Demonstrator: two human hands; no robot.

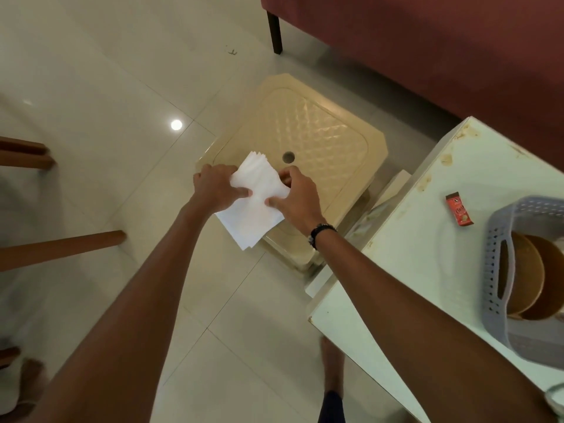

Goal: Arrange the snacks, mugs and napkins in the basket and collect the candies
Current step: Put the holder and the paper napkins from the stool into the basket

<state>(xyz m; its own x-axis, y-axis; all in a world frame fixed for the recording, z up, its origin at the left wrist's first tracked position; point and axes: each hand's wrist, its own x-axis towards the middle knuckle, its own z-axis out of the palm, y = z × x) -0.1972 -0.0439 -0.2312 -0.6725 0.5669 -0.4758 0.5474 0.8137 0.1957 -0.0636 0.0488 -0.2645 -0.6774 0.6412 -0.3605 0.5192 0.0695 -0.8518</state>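
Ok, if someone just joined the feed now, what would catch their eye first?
The white stack of napkins at centre, gripped by the left hand and the right hand above a cream plastic stool. Then, at the right edge, the lavender basket on the white table, with a brown round item inside and a small red snack packet lying beside it.

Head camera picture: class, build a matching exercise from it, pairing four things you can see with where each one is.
Things:
1. napkins
2. red snack packet
3. brown mugs
4. beige plastic stool

Places:
A. inside the lavender basket
B. on the floor beside the white table
C. held between both hands
D. lying flat on the white table

Pairs: 1-C, 2-D, 3-A, 4-B
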